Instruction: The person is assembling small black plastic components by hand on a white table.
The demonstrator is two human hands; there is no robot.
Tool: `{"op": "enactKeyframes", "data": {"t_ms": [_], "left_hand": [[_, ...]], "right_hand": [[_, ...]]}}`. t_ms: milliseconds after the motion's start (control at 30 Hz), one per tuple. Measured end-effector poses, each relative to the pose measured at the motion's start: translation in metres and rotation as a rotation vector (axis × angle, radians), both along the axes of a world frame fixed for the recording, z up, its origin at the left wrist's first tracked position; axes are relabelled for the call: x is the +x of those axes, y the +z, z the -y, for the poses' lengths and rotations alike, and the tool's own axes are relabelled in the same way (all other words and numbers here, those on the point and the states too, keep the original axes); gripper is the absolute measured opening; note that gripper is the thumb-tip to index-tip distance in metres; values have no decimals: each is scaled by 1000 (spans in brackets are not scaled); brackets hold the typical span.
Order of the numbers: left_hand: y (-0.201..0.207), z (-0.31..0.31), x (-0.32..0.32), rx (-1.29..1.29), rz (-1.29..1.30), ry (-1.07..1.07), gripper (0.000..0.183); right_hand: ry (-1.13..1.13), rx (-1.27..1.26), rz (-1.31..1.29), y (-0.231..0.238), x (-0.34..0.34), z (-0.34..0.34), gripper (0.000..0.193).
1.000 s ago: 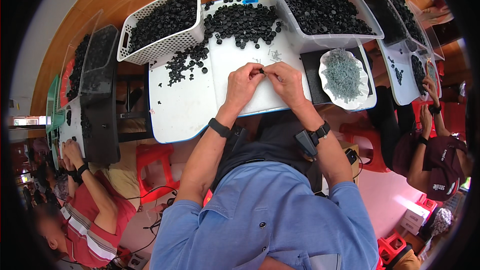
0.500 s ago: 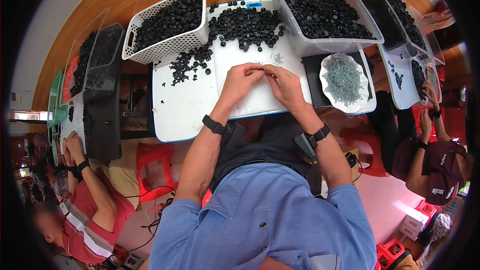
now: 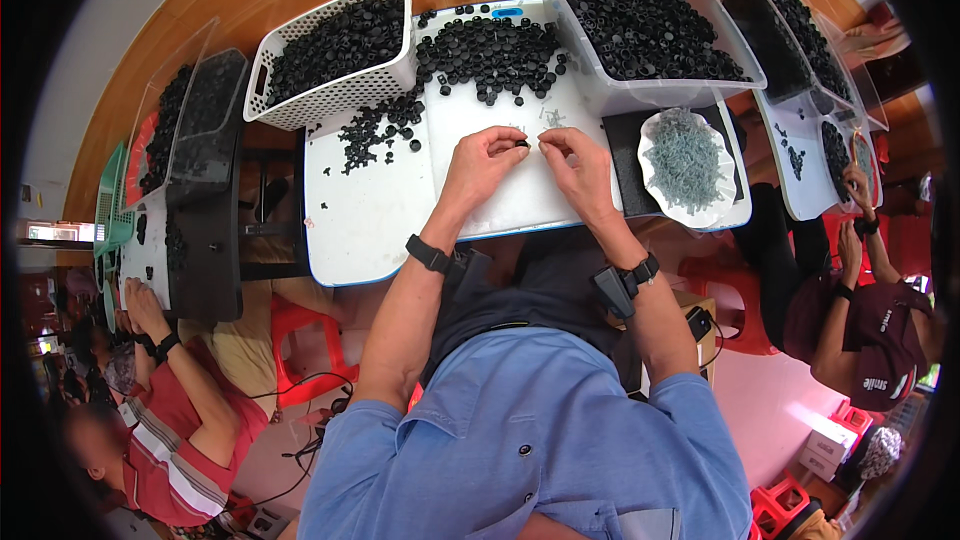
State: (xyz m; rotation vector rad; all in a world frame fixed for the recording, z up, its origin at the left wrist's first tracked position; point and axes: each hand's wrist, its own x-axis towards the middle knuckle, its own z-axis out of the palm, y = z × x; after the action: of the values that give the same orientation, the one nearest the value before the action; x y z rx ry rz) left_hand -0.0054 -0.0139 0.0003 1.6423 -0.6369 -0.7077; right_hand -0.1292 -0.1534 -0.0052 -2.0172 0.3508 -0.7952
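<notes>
Above the white worktable (image 3: 365,230), the left hand (image 3: 480,160) pinches a small black plastic part (image 3: 522,143) at its fingertips. Just beside it, the right hand (image 3: 580,168) is partly curled, thumb and forefinger close together; whether it grips anything cannot be told. Beyond lie loose black caps (image 3: 490,55); rightward, a fluted white dish (image 3: 692,214) holds grey-green pins (image 3: 688,160).

Left hand (image 3: 478,162) pinching small black part (image 3: 521,144), right hand (image 3: 581,168) just beside, both hands above white tabletop (image 3: 370,225)

Caps (image 3: 488,52) lie on the table (image 3: 370,225) between the basket (image 3: 335,103), left, and tub (image 3: 650,95), right.
</notes>
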Motion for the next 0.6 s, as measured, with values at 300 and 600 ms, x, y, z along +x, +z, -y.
{"op": "enactKeyframes", "data": {"t_ms": [300,600], "left_hand": [[1,5,-7,41,63,10,24],[9,-4,7,-128,61,120,25]], "right_hand": [[35,-54,-65,2,1,5,8],[-17,-66,-17,-3,-3,8,6]]}}
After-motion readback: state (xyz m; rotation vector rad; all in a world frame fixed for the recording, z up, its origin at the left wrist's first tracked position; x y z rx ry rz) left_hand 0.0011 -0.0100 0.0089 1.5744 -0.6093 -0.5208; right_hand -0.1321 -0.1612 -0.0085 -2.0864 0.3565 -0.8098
